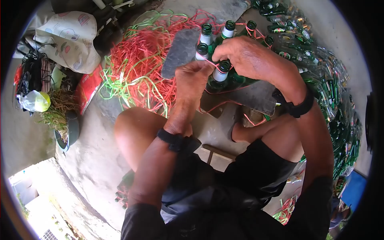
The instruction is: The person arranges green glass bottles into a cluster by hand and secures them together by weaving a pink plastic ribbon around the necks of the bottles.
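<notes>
Several green glass bottles [221,76] with pale neck labels stand upright in a group on a dark slab [176,52]. Pink plastic strap [208,61] runs around and between their necks. My left hand [194,78] is at the near left side of the group, its fingers pinched on the strap beside a bottle neck. Over the bottles, from the right, reaches my right hand [238,54], its fingers bent together on the strap between the necks. The fingertips of both hands are close together.
A heap of red and green strap [140,60] lies left of the slab. Many loose green bottles [336,104] are piled along the right. At the left are a printed white sack [70,38] and a plant pot [70,130]. My knees are below the slab.
</notes>
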The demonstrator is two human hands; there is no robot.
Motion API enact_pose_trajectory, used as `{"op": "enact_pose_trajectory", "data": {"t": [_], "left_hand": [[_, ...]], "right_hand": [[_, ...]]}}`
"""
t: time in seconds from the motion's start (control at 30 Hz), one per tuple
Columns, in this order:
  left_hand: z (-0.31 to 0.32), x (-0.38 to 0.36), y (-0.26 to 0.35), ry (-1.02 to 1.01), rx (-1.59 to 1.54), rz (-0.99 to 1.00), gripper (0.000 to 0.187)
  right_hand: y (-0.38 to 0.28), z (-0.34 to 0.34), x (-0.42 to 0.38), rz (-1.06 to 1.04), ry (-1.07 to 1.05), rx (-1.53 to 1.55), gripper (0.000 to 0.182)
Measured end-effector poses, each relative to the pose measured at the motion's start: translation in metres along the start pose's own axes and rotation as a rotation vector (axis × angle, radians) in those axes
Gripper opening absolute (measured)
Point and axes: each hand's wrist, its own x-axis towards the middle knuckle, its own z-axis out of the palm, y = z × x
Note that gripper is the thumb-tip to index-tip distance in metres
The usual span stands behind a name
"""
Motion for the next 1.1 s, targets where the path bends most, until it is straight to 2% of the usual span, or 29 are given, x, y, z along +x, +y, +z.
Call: {"op": "enact_pose_trajectory", "data": {"t": [0.03, 0.07, 0.2, 0.37, 0.5, 0.6, 0.67, 0.7, 0.77, 0.8, 0.87, 1.0, 1.07, 1.1], "left_hand": [[-0.001, 0.0, -0.002, -0.011, -0.004, 0.013, 0.01], [-0.001, -0.001, -0.003, -0.022, -0.007, 0.026, 0.011], [0.0, 0.002, -0.005, -0.005, -0.009, -0.005, 0.013], [0.001, 0.007, -0.014, 0.087, 0.038, -0.052, 0.018], [0.002, 0.006, -0.016, 0.118, 0.08, 0.019, 0.023], [0.005, 0.005, -0.014, 0.151, 0.126, -0.009, 0.025], [0.007, 0.006, -0.015, 0.187, 0.101, 0.013, 0.028], [0.007, 0.006, -0.016, 0.19, 0.099, 0.012, 0.028], [0.007, 0.006, -0.018, 0.142, 0.084, 0.089, 0.029], [0.008, 0.004, -0.013, 0.144, 0.081, 0.089, 0.029], [0.01, 0.002, -0.006, 0.146, 0.178, 0.048, 0.029], [0.013, 0.006, -0.015, 0.149, 0.11, 0.039, 0.028], [0.014, 0.007, -0.016, 0.147, 0.087, 0.059, 0.028], [0.015, 0.007, -0.015, 0.148, 0.085, 0.058, 0.028]], "right_hand": [[-0.007, -0.005, 0.003, 0.166, -0.161, 0.132, 0.039], [-0.019, -0.014, 0.01, 0.42, -0.294, 0.235, 0.045], [-0.018, -0.015, 0.017, 0.407, -0.311, 0.32, 0.05], [-0.019, -0.021, 0.026, 0.459, -0.431, 0.326, 0.055], [-0.022, -0.024, 0.032, 0.457, -0.501, 0.266, 0.055], [-0.024, -0.024, 0.034, 0.463, -0.547, 0.175, 0.051], [-0.031, -0.028, 0.033, 0.41, -0.527, 0.131, 0.039], [-0.037, -0.031, 0.034, 0.409, -0.529, 0.128, 0.039], [-0.046, -0.033, 0.038, 0.525, -0.568, -0.076, 0.035], [-0.036, -0.029, 0.035, 0.524, -0.57, -0.079, 0.035], [-0.017, -0.019, 0.029, -0.01, -0.327, -0.267, 0.03], [-0.021, -0.025, 0.027, 0.035, -0.305, -0.3, 0.025], [-0.02, -0.026, 0.027, -0.008, -0.296, -0.354, 0.011], [-0.021, -0.027, 0.028, -0.009, -0.298, -0.355, 0.011]]}}
